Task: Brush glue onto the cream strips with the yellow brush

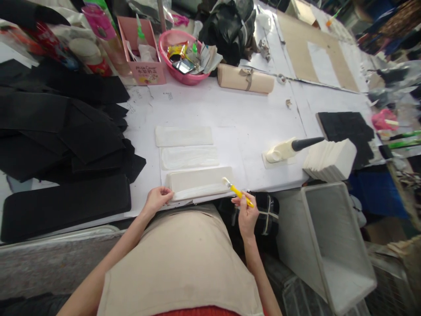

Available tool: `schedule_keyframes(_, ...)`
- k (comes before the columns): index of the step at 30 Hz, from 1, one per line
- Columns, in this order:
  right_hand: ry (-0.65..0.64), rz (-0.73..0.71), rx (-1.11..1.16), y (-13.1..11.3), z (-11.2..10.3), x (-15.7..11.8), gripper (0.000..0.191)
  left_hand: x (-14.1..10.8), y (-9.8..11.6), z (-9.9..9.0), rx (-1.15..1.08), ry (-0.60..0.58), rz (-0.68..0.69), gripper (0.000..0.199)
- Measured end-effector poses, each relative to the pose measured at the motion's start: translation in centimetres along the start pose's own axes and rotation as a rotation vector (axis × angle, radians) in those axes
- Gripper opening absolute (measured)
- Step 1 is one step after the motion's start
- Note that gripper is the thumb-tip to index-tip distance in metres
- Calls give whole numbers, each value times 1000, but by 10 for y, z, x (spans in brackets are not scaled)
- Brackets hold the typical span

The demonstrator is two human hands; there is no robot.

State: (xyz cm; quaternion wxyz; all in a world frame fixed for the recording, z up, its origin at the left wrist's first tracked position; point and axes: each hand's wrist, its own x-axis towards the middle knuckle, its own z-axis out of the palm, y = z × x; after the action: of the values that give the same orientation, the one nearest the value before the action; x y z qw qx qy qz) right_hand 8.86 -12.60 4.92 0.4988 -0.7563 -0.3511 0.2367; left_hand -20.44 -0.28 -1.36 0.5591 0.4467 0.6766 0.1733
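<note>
Near the table's front edge lies a pale rectangular panel point(200, 181), with a wet-looking white streak along its near side. My left hand point(158, 199) pinches the panel's left near corner between thumb and fingers. In my right hand point(246, 213) is a small brush point(238, 192) with a yellow handle, its whitish bristles just over the panel's right end. Two more pale strips lie behind it: a middle strip point(190, 157) with a glossy smeared surface and a far strip point(184, 136). A cream bottle point(279, 151) with a dark nozzle lies to the right.
Black cut pieces point(59, 127) are heaped at left, behind a black padded panel point(66, 206). A pink basket point(187, 79), a pink box point(148, 72) and a tied beige roll point(245, 79) stand farther back. At right are stacked white blocks point(330, 160) and a grey bin point(312, 219).
</note>
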Motion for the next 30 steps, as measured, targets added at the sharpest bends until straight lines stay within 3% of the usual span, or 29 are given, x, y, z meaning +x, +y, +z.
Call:
schedule_keyframes(6, -394, -83, 138, -19, 81, -9, 27, 3, -7, 0, -1, -22, 2, 28)
schedule_keyframes(13, -501, -14, 263, -21, 134, -2, 31, 8, -16, 3, -10, -6, 5, 25)
schedule_keyframes(17, -493, 58, 283, -10, 140, 1, 33, 7, -19, 5, 17, 12, 23, 22)
schedule_keyframes(25, -239, -4, 98, -2, 100, 8, 32, 6, -21, 8, 33, 42, 29, 17)
schedule_keyframes(27, -283, -39, 107, -8, 103, 3, 30, 6, -20, 7, 26, 35, 26, 18)
schedule_keyframes(30, -458, -59, 166, -14, 120, -6, 28, 4, -17, 7, 7, 29, -5, 22)
